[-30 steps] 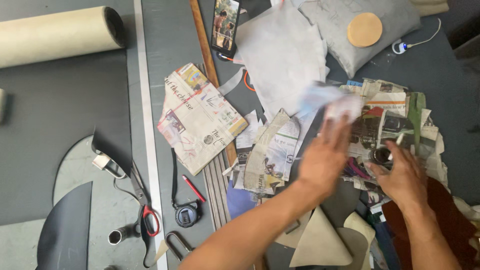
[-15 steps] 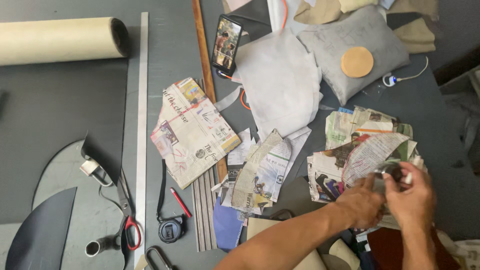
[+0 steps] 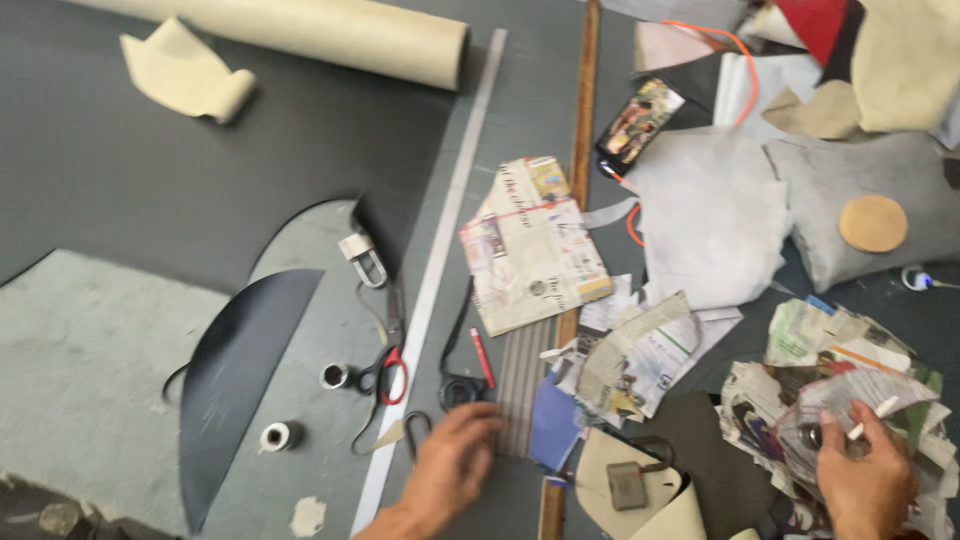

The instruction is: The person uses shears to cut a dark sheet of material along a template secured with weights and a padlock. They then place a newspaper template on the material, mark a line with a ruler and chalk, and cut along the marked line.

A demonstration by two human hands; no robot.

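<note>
Resting near the bottom edge, your left hand (image 3: 450,470) lies open, fingers touching the grey ribbed strip (image 3: 520,385), whose long axis runs away from you beside the wooden batten (image 3: 580,150). Your right hand (image 3: 872,480) grips a small white stick (image 3: 868,420) over crumpled newspaper (image 3: 800,400).

Beige roll (image 3: 330,30) top, phone (image 3: 640,118) near grey cushion (image 3: 860,200), red-handled scissors (image 3: 385,372).

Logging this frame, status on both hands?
Left hand open, fingers on striped strip. Right hand gripping crumpled newspaper pile, white stick between fingers. Scissors beside left hand.
</note>
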